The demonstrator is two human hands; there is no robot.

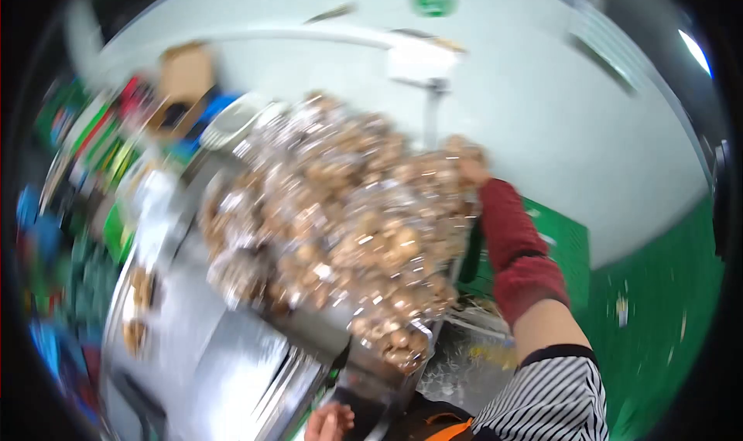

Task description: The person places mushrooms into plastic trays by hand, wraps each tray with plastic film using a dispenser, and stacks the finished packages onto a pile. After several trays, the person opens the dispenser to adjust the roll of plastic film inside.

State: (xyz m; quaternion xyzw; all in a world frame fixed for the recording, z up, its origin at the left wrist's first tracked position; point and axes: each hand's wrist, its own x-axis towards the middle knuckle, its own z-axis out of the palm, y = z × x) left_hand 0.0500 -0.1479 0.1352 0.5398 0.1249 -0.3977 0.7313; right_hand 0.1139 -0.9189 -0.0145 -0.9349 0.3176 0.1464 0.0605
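Observation:
A large heap of clear plastic bags (371,232), filled with round brown produce, covers the metal counter. At the heap's far right end my right hand (474,172) is closed on a bag of brown produce (460,145), the arm in a dark red sleeve cover stretched out along the heap's right side. Low in the view, close to my body, is my left hand (330,423); it is away from the heap, and motion blurs its fingers.
Left of the heap runs a shiny metal work surface (232,364) with small brown pieces (138,313) at its edge. A cardboard box (186,73) and a white basket (231,121) stand behind. A green crate (569,236) sits right of my arm, by the pale wall.

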